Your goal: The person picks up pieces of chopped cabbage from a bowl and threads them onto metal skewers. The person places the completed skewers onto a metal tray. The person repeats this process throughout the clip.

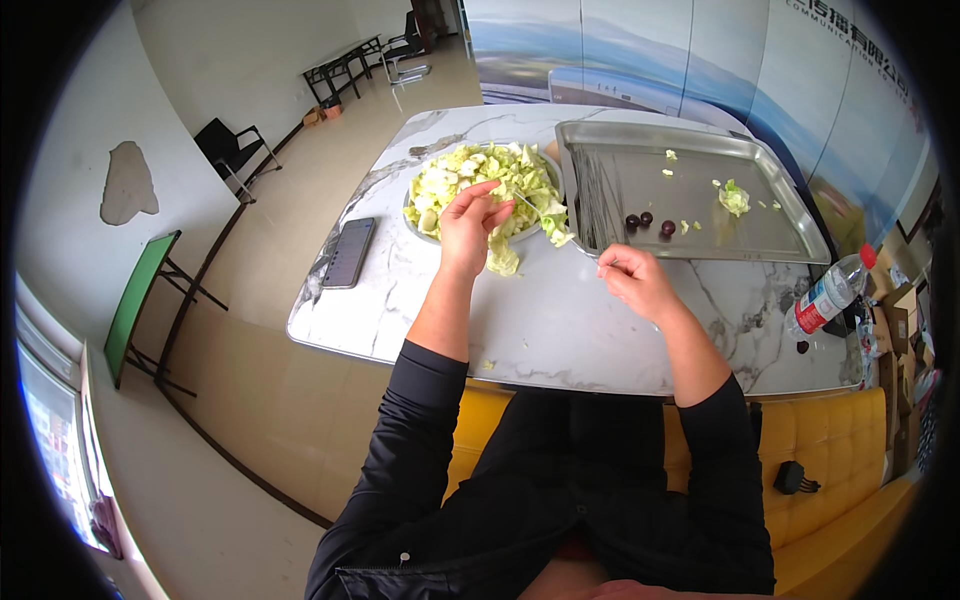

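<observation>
A thin metal skewer (527,201) slants across the front of the heaped bowl, its near end pinched in my right hand (636,279). Pale green cabbage leaf (556,225) is threaded along it. My left hand (469,229) hovers over the bowl's front, thumb and forefinger close to the skewer's far tip; whether anything is between them is unclear. Torn cabbage pieces (457,171) fill the round bowl (417,229), and one leaf (502,257) hangs at its front edge. More skewers (597,196) lie side by side in the left part of the metal tray (705,254).
Three dark round fruits (646,219), a cabbage chunk (734,199) and scraps lie in the tray. A smartphone (349,253) rests left on the marble-patterned table (555,315). A red-capped plastic bottle (829,294) stands right. Behind me is a yellow bench (825,435).
</observation>
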Motion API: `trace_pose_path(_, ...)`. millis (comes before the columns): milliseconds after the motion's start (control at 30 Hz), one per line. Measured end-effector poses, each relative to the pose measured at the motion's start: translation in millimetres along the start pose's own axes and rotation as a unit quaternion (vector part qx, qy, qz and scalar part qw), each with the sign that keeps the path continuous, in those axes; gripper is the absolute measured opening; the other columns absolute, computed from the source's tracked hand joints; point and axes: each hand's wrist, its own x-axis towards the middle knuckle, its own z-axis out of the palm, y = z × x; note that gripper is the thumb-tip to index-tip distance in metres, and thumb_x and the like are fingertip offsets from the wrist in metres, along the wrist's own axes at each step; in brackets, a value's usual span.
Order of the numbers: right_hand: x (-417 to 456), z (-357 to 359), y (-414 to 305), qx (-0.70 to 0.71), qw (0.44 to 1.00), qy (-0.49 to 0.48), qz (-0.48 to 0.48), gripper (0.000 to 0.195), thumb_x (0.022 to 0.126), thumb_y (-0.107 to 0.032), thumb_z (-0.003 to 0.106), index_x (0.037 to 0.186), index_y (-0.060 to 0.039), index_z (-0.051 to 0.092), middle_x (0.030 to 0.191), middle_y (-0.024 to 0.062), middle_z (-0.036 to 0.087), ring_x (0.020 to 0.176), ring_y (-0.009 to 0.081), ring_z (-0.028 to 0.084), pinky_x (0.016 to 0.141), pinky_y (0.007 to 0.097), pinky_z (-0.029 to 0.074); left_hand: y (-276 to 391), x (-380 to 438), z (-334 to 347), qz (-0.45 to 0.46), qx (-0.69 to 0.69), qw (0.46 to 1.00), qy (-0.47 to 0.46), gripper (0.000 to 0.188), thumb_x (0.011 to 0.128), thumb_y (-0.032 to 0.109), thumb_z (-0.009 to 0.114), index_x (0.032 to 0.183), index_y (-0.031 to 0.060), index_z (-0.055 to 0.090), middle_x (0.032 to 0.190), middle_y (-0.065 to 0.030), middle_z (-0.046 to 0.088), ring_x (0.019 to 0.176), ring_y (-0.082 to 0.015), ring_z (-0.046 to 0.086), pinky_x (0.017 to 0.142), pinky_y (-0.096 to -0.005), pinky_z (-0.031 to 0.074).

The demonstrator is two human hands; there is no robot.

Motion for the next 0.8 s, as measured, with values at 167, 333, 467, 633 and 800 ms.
trace_pose_path(167,-0.6,2.5,-2.1,-0.001,1.0,-0.006,0.002,0.007,0.087,-0.002,0.053,0.081,-0.0031,0.052,0.057,-0.0047,0.04,0.047,0.0038,0.033,0.043,0.0223,0.024,-3.8,1.9,-3.5,0.024,0.054,0.998,0.01,0.015,0.087,-0.002,0.057,0.102,-0.0031,0.06,0.096,-0.0107,0.064,0.08,-0.0183,0.065,0.074,-0.0264,0.056)
trace_pose_path(333,-0.2,1.9,-0.7,0.0,1.0,-0.011,0.001,0.007,0.087,-0.002,0.053,0.081,-0.003,0.052,0.057,-0.0047,0.039,0.048,0.004,0.032,0.043,0.0227,0.024,-3.1,-0.8,3.8,0.084,0.071,0.994,0.009,0.016,0.083,-0.006,0.062,0.098,-0.0025,0.061,0.096,-0.0105,0.065,0.08,-0.0167,0.065,0.075,-0.0265,0.055)
trace_pose_path(467,-0.2,1.5,-0.7,-0.004,1.0,-0.011,0.005,0.006,0.087,-0.002,0.052,0.081,-0.003,0.052,0.058,-0.0045,0.04,0.048,0.0041,0.032,0.043,0.0227,0.024,-2.1,-1.5,3.3,0.064,0.12,0.991,0.019,0.016,0.081,-0.005,0.064,0.096,-0.0015,0.06,0.095,-0.0092,0.065,0.082,-0.0167,0.065,0.077,-0.0261,0.055)
trace_pose_path(633,0.6,2.4,1.8,-0.006,1.0,-0.012,0.005,0.006,0.087,-0.001,0.052,0.081,-0.003,0.052,0.058,-0.0045,0.04,0.049,0.0041,0.032,0.044,0.0227,0.024,-4.9,-1.8,3.5,0.09,0.164,0.982,0.028,0.017,0.079,-0.003,0.069,0.094,0.0017,0.063,0.082,-0.004,0.066,0.078,-0.0107,0.064,0.069,-0.021,0.049)
trace_pose_path(800,0.6,3.1,1.8,-0.011,1.0,-0.011,0.003,0.007,0.088,-0.002,0.053,0.081,-0.0029,0.052,0.057,-0.0047,0.039,0.048,0.0039,0.032,0.043,0.0226,0.024,-5.3,-3.3,6.6,0.14,0.194,0.97,0.033,0.015,0.078,-0.002,0.07,0.091,0.0019,0.062,0.081,-0.0034,0.065,0.073,-0.0089,0.062,0.064,-0.0194,0.048)
